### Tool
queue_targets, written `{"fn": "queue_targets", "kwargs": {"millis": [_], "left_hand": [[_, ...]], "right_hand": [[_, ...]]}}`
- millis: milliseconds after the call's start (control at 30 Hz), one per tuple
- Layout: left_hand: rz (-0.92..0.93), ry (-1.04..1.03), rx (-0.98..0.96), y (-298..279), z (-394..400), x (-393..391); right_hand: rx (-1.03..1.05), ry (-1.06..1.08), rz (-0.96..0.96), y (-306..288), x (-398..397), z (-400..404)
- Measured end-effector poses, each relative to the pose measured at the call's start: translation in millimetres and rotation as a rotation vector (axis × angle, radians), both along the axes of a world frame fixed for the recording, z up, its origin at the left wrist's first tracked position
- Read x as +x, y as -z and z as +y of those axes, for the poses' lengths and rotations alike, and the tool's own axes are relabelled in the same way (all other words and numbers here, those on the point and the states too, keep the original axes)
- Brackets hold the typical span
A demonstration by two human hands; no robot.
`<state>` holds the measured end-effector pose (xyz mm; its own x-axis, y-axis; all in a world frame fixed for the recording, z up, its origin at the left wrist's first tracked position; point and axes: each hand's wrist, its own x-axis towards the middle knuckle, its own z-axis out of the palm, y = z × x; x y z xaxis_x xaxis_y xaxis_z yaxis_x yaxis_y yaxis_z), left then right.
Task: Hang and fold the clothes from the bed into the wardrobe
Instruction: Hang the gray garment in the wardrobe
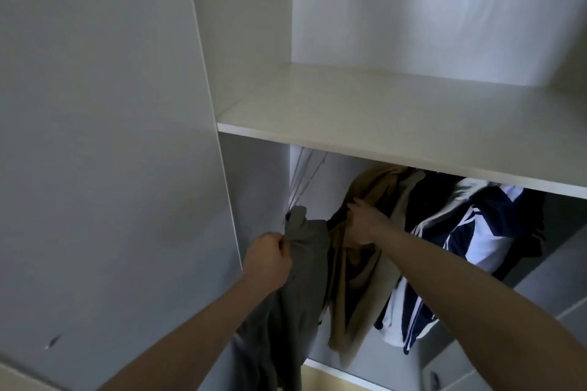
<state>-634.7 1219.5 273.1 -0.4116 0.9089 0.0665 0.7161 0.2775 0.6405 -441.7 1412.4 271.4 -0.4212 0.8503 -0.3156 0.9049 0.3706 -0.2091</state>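
The wardrobe [254,41] fills the view, its door [95,136] swung open on the left and a wide white shelf [381,124] crossing the middle with nothing on the part that shows. Below the shelf is the hanging section. The rail itself is hidden behind the shelf edge, but several garments already hang there — a navy-and-white striped jacket [470,251] on the right, something dark [425,197] beside it, and a tan garment [359,289] next to that. A few bare hangers [301,174] show at the far left.

Nearest the door hangs a grey garment [295,279], which seems to be the piece in hand. The left hand [270,260] has its grip closed tight on the grey cloth near its top edge. The right hand [365,222] reaches in beside it, fingers curled into the tan cloth at about shoulder level, perhaps holding it aside to make room.

By this showing the hanging part is well along — at least four pieces are up or nearly up. Whether the grey one is hooked on the rail cannot be told. The folding seems not begun, and the bed is out of view, so what remains there is unknown.
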Motion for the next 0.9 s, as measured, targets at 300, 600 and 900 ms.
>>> {"fn": "queue_targets", "kwargs": {"millis": [300,600,900], "left_hand": [[-0.111,0.032,-0.012,21,72,0],[-0.129,0.004,0.002,31,105,-5],[-0.134,0.033,0.112,31,141,9]], "right_hand": [[0.098,0.035,-0.100,26,26,26],[0.112,-0.070,-0.293,25,0,46],[0.186,0.015,-0.483,23,-4,54]]}}
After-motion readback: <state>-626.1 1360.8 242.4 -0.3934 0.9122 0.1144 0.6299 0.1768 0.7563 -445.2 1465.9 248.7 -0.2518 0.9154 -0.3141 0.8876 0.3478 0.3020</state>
